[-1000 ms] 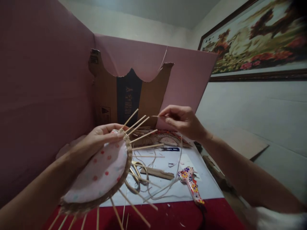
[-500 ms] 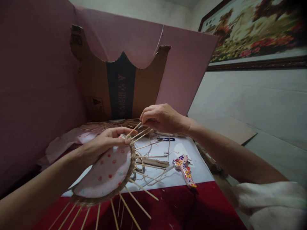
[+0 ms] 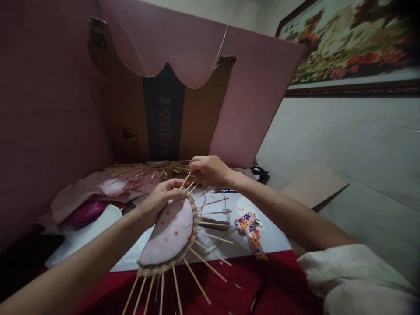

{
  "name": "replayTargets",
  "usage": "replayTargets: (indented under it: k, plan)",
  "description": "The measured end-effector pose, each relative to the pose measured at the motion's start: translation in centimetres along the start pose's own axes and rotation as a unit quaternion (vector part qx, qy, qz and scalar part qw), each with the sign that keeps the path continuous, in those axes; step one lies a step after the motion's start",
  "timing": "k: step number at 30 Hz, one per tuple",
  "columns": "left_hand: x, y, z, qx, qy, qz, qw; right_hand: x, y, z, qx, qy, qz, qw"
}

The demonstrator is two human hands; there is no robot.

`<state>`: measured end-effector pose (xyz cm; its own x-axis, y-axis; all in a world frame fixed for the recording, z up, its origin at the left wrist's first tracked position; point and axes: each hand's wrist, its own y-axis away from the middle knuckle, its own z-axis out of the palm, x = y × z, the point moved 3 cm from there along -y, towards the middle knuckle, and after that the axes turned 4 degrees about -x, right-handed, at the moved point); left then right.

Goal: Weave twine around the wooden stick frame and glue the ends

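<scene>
My left hand (image 3: 160,200) grips the upper edge of a round disc (image 3: 170,232) covered in pink dotted cloth, rimmed with woven straw and ringed by thin wooden sticks (image 3: 210,236) that radiate outward. The disc is held tilted above the table. My right hand (image 3: 208,170) is closed in a pinch at the disc's top rim, among the upper sticks, apparently on a thin straw strand (image 3: 210,194) that loops down from there. What exactly the fingertips hold is hard to make out.
A floral-patterned glue gun (image 3: 250,232) lies on white paper (image 3: 272,232) over a red tablecloth (image 3: 282,284). Another stick-ringed disc (image 3: 154,166) and pink cloth (image 3: 108,186) lie at the back left. Pink-covered cardboard walls (image 3: 49,109) enclose the left and back. A framed picture (image 3: 354,43) hangs right.
My right hand has come down from a raised pinch to the disc's top rim. The disc has moved farther from me and looks smaller. The view has shifted, showing more cloth at left.
</scene>
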<state>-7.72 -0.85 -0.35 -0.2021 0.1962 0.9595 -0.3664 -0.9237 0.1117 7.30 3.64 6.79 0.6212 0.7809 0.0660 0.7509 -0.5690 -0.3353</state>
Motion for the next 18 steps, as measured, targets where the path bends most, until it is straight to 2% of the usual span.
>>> replayTargets:
  k: [4,9,14,18]
  plan:
    - [-1.5,-1.7,-0.4,0.015,0.024,0.009,1.0,0.8,-0.4,2.0,0.0,-0.033,0.003,0.999]
    - [-1.6,-3.9,-1.0,0.003,0.065,0.001,0.998,1.5,-0.9,4.1,0.014,-0.083,0.007,0.996]
    - [-1.8,-4.9,-1.9,0.05,0.112,0.03,0.992,1.4,-1.1,5.4,0.024,-0.093,0.022,0.995]
    - [-2.4,-4.9,-2.8,0.09,0.108,0.049,0.989,0.4,-0.9,5.9,0.04,-0.079,0.056,0.994]
